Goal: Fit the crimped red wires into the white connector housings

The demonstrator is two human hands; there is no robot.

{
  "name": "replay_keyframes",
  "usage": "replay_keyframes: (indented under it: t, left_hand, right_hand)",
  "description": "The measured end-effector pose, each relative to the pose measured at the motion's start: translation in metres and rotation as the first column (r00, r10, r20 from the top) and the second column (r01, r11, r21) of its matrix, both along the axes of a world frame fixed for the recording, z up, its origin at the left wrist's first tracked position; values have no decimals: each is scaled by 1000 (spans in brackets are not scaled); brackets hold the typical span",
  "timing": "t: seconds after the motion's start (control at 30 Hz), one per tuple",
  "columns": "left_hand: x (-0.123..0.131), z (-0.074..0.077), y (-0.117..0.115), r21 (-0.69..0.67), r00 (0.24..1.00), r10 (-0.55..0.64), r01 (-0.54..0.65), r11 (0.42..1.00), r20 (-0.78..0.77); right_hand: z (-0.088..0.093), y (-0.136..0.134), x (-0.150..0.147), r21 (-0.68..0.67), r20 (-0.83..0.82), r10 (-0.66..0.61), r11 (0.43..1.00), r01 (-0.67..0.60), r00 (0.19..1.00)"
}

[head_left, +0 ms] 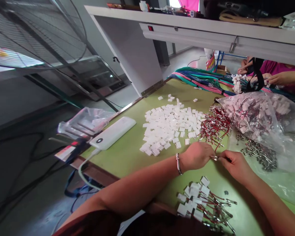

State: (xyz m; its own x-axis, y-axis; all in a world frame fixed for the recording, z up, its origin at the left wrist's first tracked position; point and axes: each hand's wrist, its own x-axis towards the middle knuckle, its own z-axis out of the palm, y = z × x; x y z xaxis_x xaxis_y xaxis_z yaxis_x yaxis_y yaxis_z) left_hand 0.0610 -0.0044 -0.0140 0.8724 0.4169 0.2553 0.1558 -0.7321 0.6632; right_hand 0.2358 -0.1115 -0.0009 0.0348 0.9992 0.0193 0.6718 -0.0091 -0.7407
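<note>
My left hand (198,155), with a bracelet at the wrist, is closed in a pinch around a short red wire with a metal terminal (214,158). Fingertips of my right hand (234,164) are pressed together at the other side of that small metal piece. Beyond my left hand lie a wide pile of white connectors (169,124) and a heap of red wires with metal ends (216,124). Nearer my body, white connectors with red wires attached (195,196) form a loose pile on the green tabletop (127,162).
A white power bank (114,132) with a cable lies at the left. Clear plastic bags (267,114) and dark metal parts (260,154) are at the right. Behind are wire bundles (199,78) and another person's hand (280,78). A shelf (211,24) spans above.
</note>
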Motion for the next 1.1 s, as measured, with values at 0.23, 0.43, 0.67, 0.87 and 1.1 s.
replay_keyframes:
  t: [0.23, 0.43, 0.67, 0.87, 1.1]
  left_hand:
    - [-3, 8, 12, 146, 996, -85, 89, 985, -37]
    - [-14, 25, 20, 10, 978, 200, -201, 980, 60]
    - [-8, 18, 18, -249, 972, 160, -200, 947, -171]
    - [-5, 7, 22, -373, 988, 128, -149, 916, -82]
    - [0, 1, 12, -457, 995, 98, -84, 886, 7]
  right_hand:
    - [-10, 0, -14, -4, -18, -120, 993, 120, 993]
    - [-7, -6, -17, 99, 152, 44, 993, -60, 987]
    - [25, -5, 59, -13, 528, -140, 985, 173, 838]
    - [15, 3, 97, -247, 711, 87, 960, 131, 698]
    - [15, 1, 72, 11, 672, -106, 991, 133, 733]
